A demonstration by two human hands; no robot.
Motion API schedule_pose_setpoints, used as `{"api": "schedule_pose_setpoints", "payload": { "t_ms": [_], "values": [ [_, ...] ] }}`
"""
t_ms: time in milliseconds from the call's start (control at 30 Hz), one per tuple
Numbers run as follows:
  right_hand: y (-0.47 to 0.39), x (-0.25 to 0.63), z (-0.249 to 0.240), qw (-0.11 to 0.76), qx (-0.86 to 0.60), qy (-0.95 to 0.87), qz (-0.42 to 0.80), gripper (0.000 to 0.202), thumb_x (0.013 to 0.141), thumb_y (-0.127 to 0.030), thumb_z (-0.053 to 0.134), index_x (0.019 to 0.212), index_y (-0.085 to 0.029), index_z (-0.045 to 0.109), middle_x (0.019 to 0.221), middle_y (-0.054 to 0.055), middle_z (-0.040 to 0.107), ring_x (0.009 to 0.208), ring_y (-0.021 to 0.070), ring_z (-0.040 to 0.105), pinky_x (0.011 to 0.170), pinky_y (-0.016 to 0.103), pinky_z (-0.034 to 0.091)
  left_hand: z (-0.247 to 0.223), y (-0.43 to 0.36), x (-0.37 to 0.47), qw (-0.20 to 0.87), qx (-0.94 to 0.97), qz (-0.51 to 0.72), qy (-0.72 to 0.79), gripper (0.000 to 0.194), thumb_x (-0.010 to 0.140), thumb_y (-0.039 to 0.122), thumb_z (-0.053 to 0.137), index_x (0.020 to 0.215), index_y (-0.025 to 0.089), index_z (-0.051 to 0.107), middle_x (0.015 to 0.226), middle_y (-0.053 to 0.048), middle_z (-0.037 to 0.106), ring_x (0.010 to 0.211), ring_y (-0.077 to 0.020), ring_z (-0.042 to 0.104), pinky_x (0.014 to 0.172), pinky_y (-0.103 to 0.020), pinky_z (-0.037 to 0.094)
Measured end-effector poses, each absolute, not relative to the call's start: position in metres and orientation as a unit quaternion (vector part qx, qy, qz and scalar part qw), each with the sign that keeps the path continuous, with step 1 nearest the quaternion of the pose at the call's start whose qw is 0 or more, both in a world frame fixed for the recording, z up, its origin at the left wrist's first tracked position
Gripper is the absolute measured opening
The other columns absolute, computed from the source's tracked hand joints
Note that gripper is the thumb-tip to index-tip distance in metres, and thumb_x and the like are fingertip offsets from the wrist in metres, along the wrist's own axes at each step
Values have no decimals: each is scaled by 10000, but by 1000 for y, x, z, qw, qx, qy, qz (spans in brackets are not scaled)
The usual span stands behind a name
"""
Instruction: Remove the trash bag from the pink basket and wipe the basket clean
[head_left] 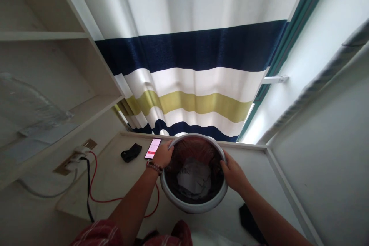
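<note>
A round bin [194,208] with a pale rim and a dark liner is held up in front of me. Crumpled whitish paper [193,178] lies inside it. My left hand [162,156], with a beaded bracelet at the wrist, grips the rim on the left side. On the opposite side my right hand [234,172] is closed on the rim, its thumb over the edge. Just beyond my left hand, a phone [152,148] with a lit screen lies on the white surface.
A black item [131,152] lies left of the phone. Red and black cables run from a wall socket [75,157]. Shelves [103,103] stand at the left, a striped curtain [190,50] hangs ahead, and another dark object [250,221] is at lower right.
</note>
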State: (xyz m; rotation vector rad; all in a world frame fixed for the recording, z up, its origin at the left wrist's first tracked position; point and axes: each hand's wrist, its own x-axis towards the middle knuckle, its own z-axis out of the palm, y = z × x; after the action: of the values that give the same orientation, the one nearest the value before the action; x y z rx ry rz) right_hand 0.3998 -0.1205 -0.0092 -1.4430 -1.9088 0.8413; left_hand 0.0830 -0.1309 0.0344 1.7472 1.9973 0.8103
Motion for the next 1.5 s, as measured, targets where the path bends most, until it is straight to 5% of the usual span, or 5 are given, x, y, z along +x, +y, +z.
{"api": "schedule_pose_setpoints", "payload": {
  "t_ms": [1333,1500],
  "values": [
    [-128,392,-1,305,-564,-705,304,525,851,-294,432,1375,-264,450,1313,29,563,1206,225,515,1040,389,382,20,-124,64,230,626,308,678,391,882,321,474,1253,220,543,1264,-61,617,1162,-212,571,1024,-338,415],
    [-127,388,0,319,-556,-701,313,520,850,-291,433,1368,-262,458,1295,22,577,1189,218,525,1036,380,386,20,-133,59,252,633,321,658,497,805,200,539,1299,221,496,1287,-32,599,1154,-189,575,1029,-303,430]
  ]
}}
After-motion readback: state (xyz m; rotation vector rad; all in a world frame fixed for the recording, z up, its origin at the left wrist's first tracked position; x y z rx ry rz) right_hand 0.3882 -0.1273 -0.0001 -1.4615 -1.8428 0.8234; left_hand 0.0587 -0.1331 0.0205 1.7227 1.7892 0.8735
